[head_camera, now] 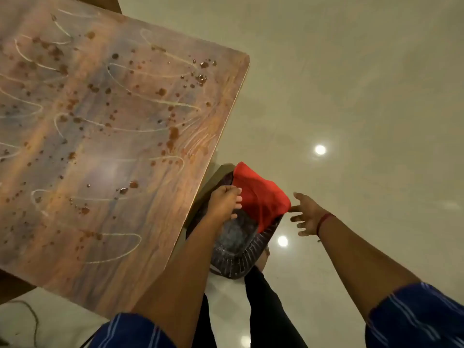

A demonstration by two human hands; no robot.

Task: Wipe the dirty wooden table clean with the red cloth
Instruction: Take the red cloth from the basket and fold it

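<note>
On my far left the wooden table (105, 136) fills most of the view, its brown top spattered with reddish-brown spots and looped with pale smeared streaks. A thin dark cord (30, 320) lies on the floor below its near corner. Just past the table's right edge I see a dark ribbed plastic basket (241, 259) standing on the pale glossy floor (351, 84). My left hand (223, 202) reaches down over the basket's rim, fingers curled and pinching the left edge of the red cloth (261, 199). The cloth drapes over the basket's far side, partly inside it, well off the tabletop. To its right my right hand (307, 216) hangs open with fingers spread, the fingertips just touching or nearly touching the cloth's right corner; I cannot tell which. A red thread band (324, 222) circles that wrist. Blue striped sleeves (416, 317) show at the bottom.
</note>
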